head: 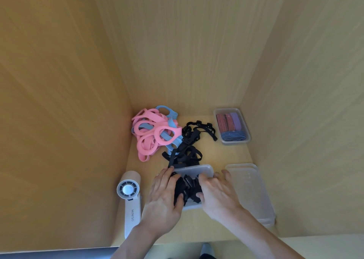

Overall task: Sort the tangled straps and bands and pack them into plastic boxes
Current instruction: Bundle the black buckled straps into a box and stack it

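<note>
Left hand and right hand flank the clear box at the shelf's near edge, grips flat, thumbs pressing black straps in; the loose tangle lies just beyond its far rim, left hand marginally nearer.

Near end of the clear plastic box and much of the black straps inside covered by left hand and right hand, light-blue elastic bands mostly buried under pink elastic bands, forearms cut by bottom edge
</note>
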`<state>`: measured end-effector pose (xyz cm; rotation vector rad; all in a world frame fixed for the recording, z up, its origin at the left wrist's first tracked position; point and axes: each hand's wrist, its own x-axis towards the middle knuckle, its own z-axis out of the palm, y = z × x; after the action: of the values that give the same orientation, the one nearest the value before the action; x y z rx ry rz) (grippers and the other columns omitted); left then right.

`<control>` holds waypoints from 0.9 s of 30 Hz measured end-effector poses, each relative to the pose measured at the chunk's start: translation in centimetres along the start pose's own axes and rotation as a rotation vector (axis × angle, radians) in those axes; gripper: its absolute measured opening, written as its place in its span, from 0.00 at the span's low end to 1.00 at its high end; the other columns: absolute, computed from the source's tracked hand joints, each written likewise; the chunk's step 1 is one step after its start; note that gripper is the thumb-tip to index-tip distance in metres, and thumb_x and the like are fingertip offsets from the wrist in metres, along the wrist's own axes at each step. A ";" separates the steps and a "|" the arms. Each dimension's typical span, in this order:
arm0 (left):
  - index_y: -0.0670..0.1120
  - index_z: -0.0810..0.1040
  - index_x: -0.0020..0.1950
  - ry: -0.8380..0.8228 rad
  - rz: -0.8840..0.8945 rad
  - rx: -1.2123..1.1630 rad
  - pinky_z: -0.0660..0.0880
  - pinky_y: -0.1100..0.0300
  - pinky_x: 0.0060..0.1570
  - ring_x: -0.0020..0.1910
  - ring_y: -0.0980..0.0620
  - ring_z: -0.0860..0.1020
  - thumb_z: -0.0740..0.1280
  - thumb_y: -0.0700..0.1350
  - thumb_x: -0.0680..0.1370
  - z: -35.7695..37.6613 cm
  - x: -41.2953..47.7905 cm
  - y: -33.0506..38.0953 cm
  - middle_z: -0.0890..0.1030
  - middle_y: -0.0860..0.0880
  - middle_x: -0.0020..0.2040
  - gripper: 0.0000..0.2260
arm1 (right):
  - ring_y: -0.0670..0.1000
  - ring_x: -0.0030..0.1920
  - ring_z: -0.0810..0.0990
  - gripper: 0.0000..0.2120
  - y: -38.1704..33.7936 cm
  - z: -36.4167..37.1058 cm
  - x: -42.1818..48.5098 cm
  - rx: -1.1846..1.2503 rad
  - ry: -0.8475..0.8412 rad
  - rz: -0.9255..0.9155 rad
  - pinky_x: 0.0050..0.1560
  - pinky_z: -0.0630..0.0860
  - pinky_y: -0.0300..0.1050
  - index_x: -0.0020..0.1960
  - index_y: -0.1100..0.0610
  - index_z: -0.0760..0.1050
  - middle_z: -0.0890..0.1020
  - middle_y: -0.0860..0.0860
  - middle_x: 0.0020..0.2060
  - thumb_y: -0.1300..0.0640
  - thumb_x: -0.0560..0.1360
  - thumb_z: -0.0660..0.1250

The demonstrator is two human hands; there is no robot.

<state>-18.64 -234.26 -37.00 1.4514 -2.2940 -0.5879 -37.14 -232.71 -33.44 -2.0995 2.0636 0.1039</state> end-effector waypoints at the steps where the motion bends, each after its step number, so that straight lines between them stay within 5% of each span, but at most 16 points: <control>1: 0.50 0.69 0.74 -0.004 0.002 -0.012 0.49 0.57 0.78 0.80 0.54 0.52 0.63 0.48 0.78 -0.2 0.1 -0.1 0.61 0.52 0.79 0.23 | 0.55 0.54 0.76 0.12 0.3 0.2 -0.4 0.004 0.017 -0.006 0.68 0.61 0.56 0.58 0.52 0.72 0.83 0.50 0.47 0.48 0.78 0.67; 6: 0.50 0.69 0.73 -0.010 -0.006 -0.018 0.50 0.63 0.76 0.79 0.54 0.54 0.64 0.48 0.77 -0.7 0.2 0.0 0.62 0.53 0.78 0.24 | 0.53 0.50 0.76 0.08 1.4 1.0 -1.9 0.071 0.177 -0.008 0.61 0.72 0.53 0.52 0.50 0.82 0.82 0.45 0.44 0.50 0.74 0.72; 14: 0.49 0.70 0.72 0.004 -0.008 -0.109 0.62 0.51 0.76 0.79 0.52 0.56 0.66 0.45 0.75 -1.2 0.0 0.4 0.63 0.52 0.76 0.24 | 0.52 0.52 0.78 0.09 2.2 1.8 -3.5 0.223 0.301 0.021 0.57 0.76 0.51 0.53 0.52 0.84 0.81 0.44 0.50 0.59 0.74 0.74; 27: 0.51 0.72 0.69 0.081 -0.099 -0.168 0.66 0.57 0.70 0.71 0.56 0.64 0.69 0.40 0.75 -2.0 -1.3 1.4 0.66 0.57 0.72 0.23 | 0.51 0.49 0.78 0.10 2.7 1.6 -3.3 0.290 0.482 -0.009 0.55 0.69 0.43 0.48 0.54 0.84 0.81 0.44 0.47 0.65 0.69 0.76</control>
<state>-18.13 -232.82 -34.72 1.4857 -2.0678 -0.7182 -39.76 -229.16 -34.60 -2.0931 2.1434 -0.7250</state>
